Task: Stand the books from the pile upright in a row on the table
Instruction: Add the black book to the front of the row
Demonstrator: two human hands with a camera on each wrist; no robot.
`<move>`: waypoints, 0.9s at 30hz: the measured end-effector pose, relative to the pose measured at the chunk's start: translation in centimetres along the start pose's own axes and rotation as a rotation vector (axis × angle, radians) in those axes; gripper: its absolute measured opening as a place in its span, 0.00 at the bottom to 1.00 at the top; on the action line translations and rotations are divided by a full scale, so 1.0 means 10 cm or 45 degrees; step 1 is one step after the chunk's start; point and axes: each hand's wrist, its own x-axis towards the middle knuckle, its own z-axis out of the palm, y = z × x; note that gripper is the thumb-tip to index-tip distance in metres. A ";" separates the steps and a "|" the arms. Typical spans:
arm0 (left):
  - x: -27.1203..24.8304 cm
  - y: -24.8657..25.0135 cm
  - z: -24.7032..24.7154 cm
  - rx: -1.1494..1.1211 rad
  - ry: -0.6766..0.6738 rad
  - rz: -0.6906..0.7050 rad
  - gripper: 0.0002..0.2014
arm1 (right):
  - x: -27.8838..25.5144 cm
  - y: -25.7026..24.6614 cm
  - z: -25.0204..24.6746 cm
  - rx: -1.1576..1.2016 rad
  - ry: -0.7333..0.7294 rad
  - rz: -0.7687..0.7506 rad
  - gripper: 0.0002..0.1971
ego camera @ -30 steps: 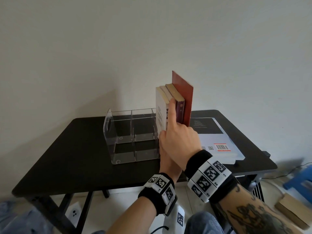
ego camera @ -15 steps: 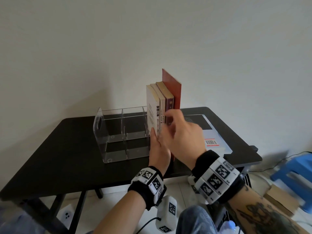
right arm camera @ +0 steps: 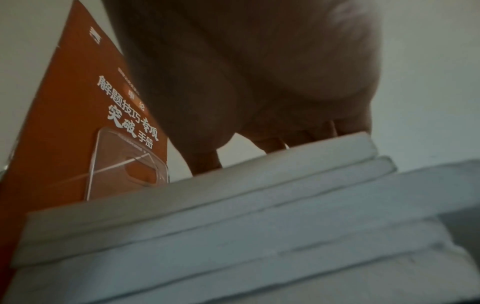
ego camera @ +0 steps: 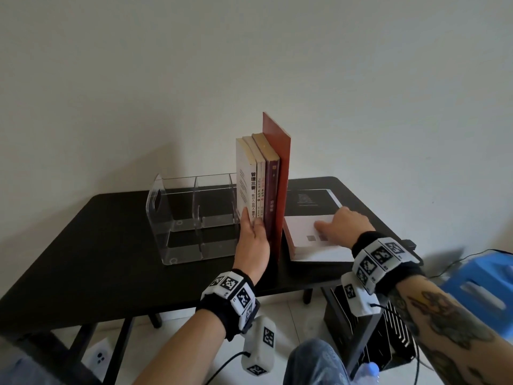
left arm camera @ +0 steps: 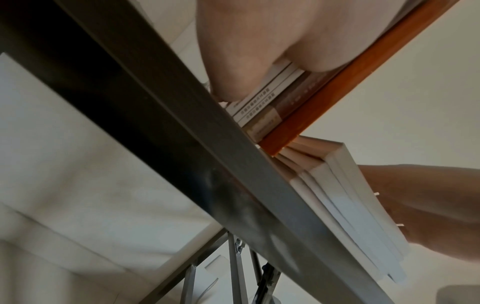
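Several books [ego camera: 261, 176] stand upright in a row on the black table [ego camera: 97, 245], with a tall orange-red one [ego camera: 280, 168] at the right end. My left hand [ego camera: 251, 220] presses straight fingers against the low part of their spines. To the right lies the pile of flat books [ego camera: 311, 245], topped by a white one. My right hand [ego camera: 324, 227] rests on that top cover, fingers bent down onto it. The left wrist view shows the orange-red book [left arm camera: 324, 98] beside the pile [left arm camera: 350, 195]. The right wrist view shows the pile's page edges [right arm camera: 233, 226] below my fingers [right arm camera: 270, 144].
A clear acrylic divider rack [ego camera: 191, 218] stands left of the upright books, touching them. A large black-covered book [ego camera: 311, 200] lies behind the white one. Below the table's right end are a black box [ego camera: 388, 343] and a blue stool [ego camera: 483, 282].
My right hand has left the spines of the upright books and moved right, down onto the flat pile. My left hand stays against the row.
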 end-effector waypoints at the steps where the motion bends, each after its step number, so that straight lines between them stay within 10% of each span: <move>1: 0.00 0.01 0.00 0.015 -0.002 0.000 0.27 | 0.02 0.00 -0.01 0.013 0.002 -0.007 0.22; 13: 0.06 0.10 -0.04 0.049 -0.037 -0.028 0.27 | 0.08 -0.07 -0.25 0.140 0.017 0.023 0.23; 17: 0.07 0.07 -0.05 0.060 -0.056 -0.034 0.28 | 0.04 -0.14 -0.44 0.146 -0.004 -0.100 0.08; 27: 0.07 0.04 -0.06 0.053 -0.081 -0.040 0.28 | -0.68 -0.47 -0.94 1.496 1.001 -0.429 0.10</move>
